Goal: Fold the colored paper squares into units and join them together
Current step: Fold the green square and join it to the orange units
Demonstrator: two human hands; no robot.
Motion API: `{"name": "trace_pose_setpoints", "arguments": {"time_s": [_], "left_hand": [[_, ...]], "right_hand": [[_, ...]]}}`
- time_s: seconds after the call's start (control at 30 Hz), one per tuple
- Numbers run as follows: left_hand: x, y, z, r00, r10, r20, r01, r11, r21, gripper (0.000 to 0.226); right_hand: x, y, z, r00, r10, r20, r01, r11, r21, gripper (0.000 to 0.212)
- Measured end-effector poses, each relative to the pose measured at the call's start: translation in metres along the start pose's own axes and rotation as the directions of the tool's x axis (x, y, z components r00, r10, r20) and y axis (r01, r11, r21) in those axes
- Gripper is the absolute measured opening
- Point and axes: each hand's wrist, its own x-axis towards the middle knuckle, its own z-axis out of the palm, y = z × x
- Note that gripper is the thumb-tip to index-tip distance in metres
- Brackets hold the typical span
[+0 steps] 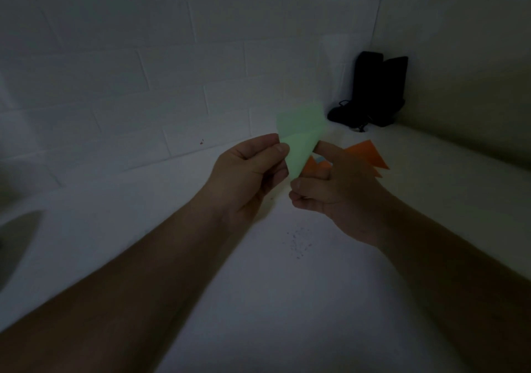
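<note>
Where the head view looks down along both forearms, the two hands meet above a white table (pixel 258 301) in dim light. The left hand (pixel 247 171) pinches the left edge of a pale green paper (pixel 298 140) between thumb and curled fingers. The right hand (pixel 333 188) pinches the same paper at its lower right edge, index finger raised against the sheet and the remaining fingers curled inward. The green paper is held clear of the table, partly folded, its narrow end pointing down between the hands. Orange folded units (pixel 367 154) lie on the table just behind the right hand, partly hidden by it; their count cannot be determined. A black object (pixel 376 91) stands in the far corner against the white brick wall (pixel 143 71), well apart from the hands.
</note>
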Motion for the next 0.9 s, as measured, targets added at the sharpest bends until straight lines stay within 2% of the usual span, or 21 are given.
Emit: {"name": "trace_pose_setpoints", "arguments": {"time_s": [0.2, 0.33, 0.4, 0.57, 0.77, 0.9], "left_hand": [[-0.003, 0.0, 0.002, 1.0, 0.017, 0.022, -0.018, 0.998, 0.065, 0.021], [-0.003, -0.001, 0.003, 0.999, 0.02, 0.04, -0.025, 0.99, 0.135, 0.016], [-0.002, -0.002, 0.002, 0.999, 0.019, 0.039, -0.025, 0.987, 0.157, 0.018], [-0.003, -0.002, 0.001, 0.998, 0.028, 0.052, -0.037, 0.984, 0.174, 0.022], [-0.001, -0.004, 0.001, 0.999, 0.039, 0.038, -0.046, 0.979, 0.2, 0.029], [-0.001, -0.004, 0.002, 0.998, 0.044, 0.039, -0.051, 0.978, 0.203, 0.022]], "right_hand": [[0.0, -0.004, -0.001, 1.0, 0.004, -0.008, -0.005, 1.0, -0.022, 0.059], [0.003, -0.005, -0.004, 0.995, -0.008, -0.102, 0.01, 1.0, 0.022, 0.06], [0.005, -0.005, -0.008, 0.99, -0.006, -0.141, 0.016, 0.997, 0.072, 0.066], [0.007, -0.004, -0.012, 0.991, -0.026, -0.133, 0.032, 0.999, 0.044, 0.069], [0.006, -0.009, -0.021, 0.991, -0.056, -0.121, 0.075, 0.983, 0.167, 0.06], [0.009, -0.007, -0.022, 0.99, -0.032, -0.138, 0.059, 0.979, 0.194, 0.058]]}}
